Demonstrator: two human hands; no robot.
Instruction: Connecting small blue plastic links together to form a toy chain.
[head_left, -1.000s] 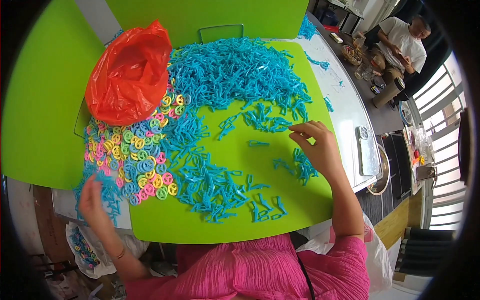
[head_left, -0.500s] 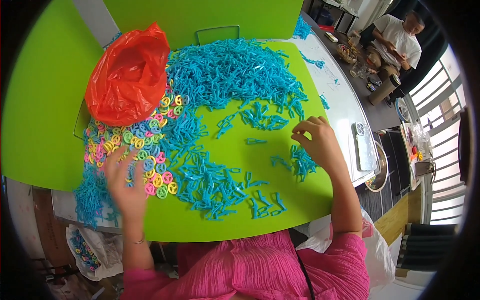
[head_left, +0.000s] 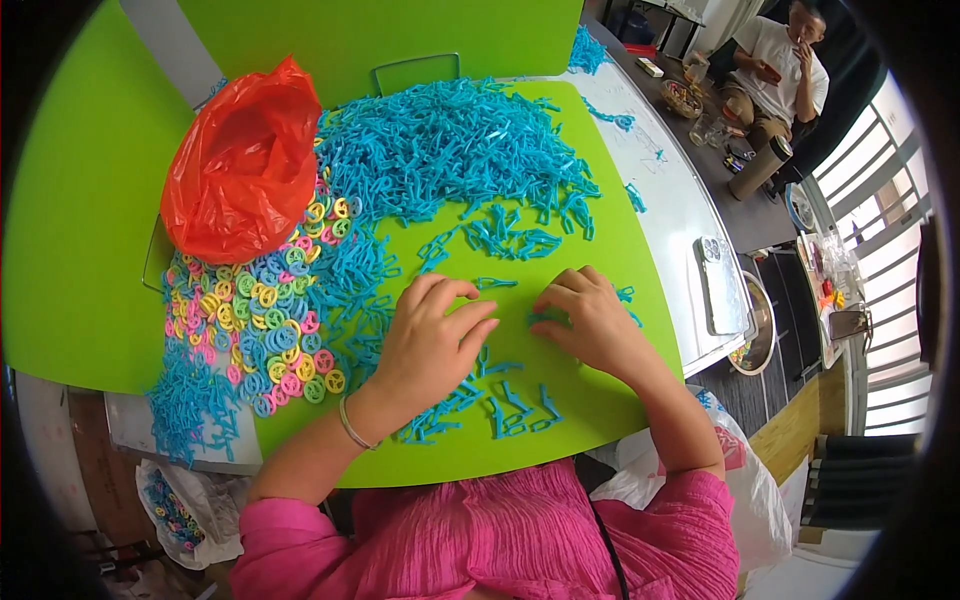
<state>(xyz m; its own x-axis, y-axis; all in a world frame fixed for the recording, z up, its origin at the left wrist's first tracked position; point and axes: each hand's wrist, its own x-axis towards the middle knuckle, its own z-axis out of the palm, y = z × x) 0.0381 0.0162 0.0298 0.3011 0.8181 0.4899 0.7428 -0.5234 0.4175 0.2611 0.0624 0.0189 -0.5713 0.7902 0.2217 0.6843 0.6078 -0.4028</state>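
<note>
My left hand [head_left: 425, 335] hovers over the middle of the green board [head_left: 450, 465], fingers bent and thumb close to the index finger; anything pinched there is hidden. Opposite it, my right hand [head_left: 585, 320] curls down over small blue plastic pieces [head_left: 545, 317], which show at its fingertips. One long forked blue piece [head_left: 495, 283] lies between and just beyond the hands. Several similar looped pieces [head_left: 510, 410] are laid out on the near side. Small pastel spoked wheels [head_left: 285, 290], in pink, yellow, green and blue, are heaped to the left.
A large heap of blue pieces [head_left: 450, 145] covers the board's far side. At the left stands an open red plastic bag [head_left: 240, 170]. A phone [head_left: 720, 285] lies on the white table at the right. Beyond, a person [head_left: 780, 70] sits at a dark table.
My left hand has left the wheel heap and come right to the middle. My right hand has moved left and nearer, down onto blue pieces. The seated person has raised a hand.
</note>
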